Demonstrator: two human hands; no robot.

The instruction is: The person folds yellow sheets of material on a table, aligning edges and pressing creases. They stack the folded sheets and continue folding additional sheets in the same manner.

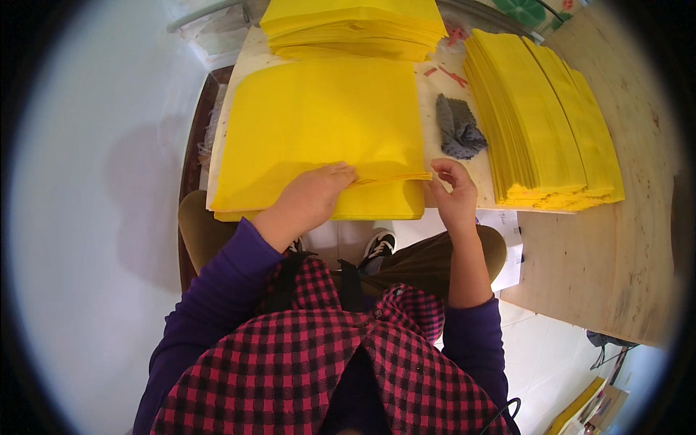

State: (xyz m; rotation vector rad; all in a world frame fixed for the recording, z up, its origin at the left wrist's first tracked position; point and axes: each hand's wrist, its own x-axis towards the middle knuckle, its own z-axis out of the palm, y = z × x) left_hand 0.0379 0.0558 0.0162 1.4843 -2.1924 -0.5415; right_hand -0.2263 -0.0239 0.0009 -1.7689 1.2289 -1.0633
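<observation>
A broad stack of yellow cloth-like sheets (326, 109) lies flat in front of me, its near side at the table's front edge. My left hand (312, 196) lies across the near edge of the top layers, fingers together, gripping them; its thumb is mostly hidden. To the right of that hand, the thin layered edge is raised a little above the sheets below. At the right corner of this edge, my right hand (457, 194) has its thumb and curled forefinger around the corner tip. A crumpled dark grey cloth (459, 128) sits just beyond my right hand.
Another yellow pile (355, 29) stands at the back. On the right, tall yellow stacks (540, 119) lean side by side, near a wooden board (580, 254). Red scraps (453, 76) lie between the piles. A pale wall (94, 181) rises on the left.
</observation>
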